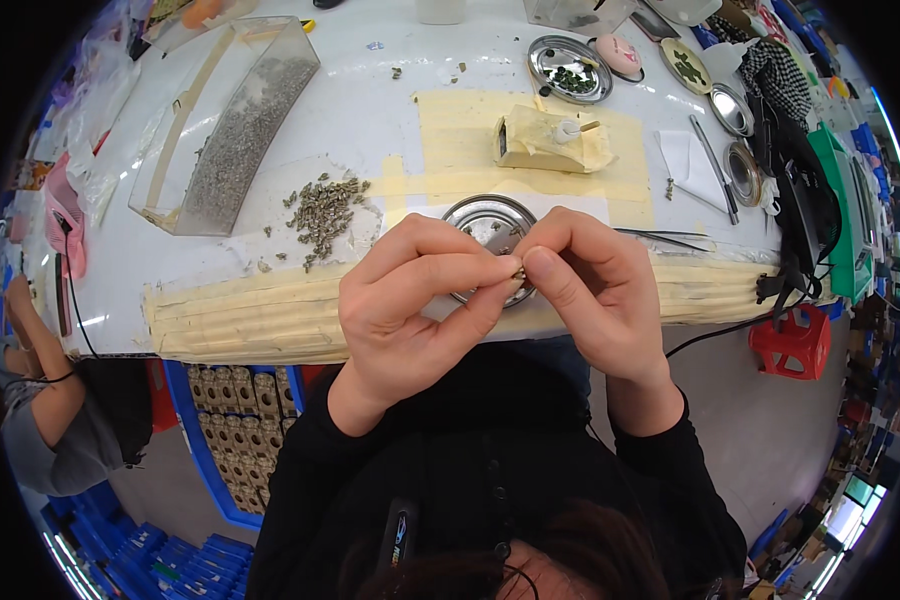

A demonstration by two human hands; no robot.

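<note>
Over a round metal dish point(485, 208) at the table's near edge, my two hands meet at the fingertips. My left hand point(405, 305) pinches a tiny metallic part point(520, 275) between thumb and forefinger. The thumb and forefinger of my right hand point(595, 295) close on the same part from the other side. Fingertips cover most of it, so its exact shape cannot be made out. Left of the hands lies a loose pile of small grey-brown metal parts point(325, 215). Dark tweezers point(665, 238) rest just beyond my right hand.
A clear bin point(255, 130) of small grey parts stands at the left. Beyond the dish sits a tape-wrapped block point(540, 142). Farther back is a metal plate point(570, 70) of dark green pieces. Below the table, a blue crate point(235, 515) holds metal parts. Another person's arm point(55, 400) shows at far left.
</note>
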